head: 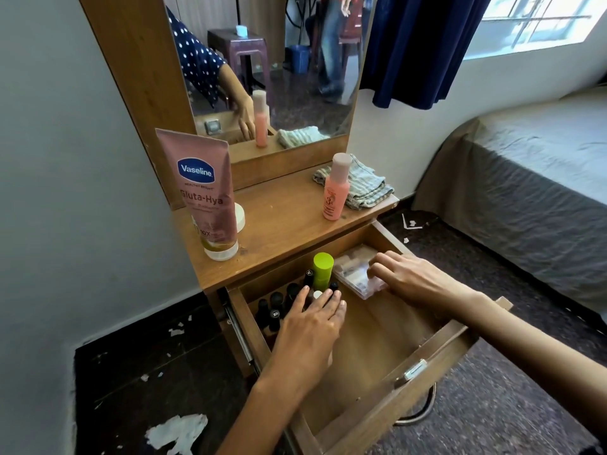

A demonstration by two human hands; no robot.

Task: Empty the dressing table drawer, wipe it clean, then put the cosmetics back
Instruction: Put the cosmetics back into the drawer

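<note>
A person's two hands reach into the pulled-out drawer (437, 353) of a wooden dressing table. The left hand (308, 326) lies palm down with its fingers (328, 298) straight and slightly spread, their tips touching a cluster of small dark-capped bottles (279, 307) standing upright in the drawer's 10 o'clock corner. A lime-green capped bottle (323, 269) rises just beyond those fingertips, at 12 o'clock from the hand. The right hand (414, 280) rests at the drawer's 1 o'clock corner, its fingers (382, 267) bent and slightly apart on top of a clear plastic case (356, 275), which lies flat just beside the green bottle. Whether the thumb grips the case cannot be told. The drawer floor toward 6 o'clock shows bare wood. On the surface (289, 215) above the drawer, a pink Vaseline tube (207, 192) stands cap down at 10 o'clock, with a white jar (240, 218) partly hidden behind it. A peach bottle (335, 188) stands at 1 o'clock, touching a crumpled checked cloth (364, 183) behind it. A mirror (269, 67) rises at 12 o'clock; a bed (525, 178) lies at 3 o'clock.
</note>
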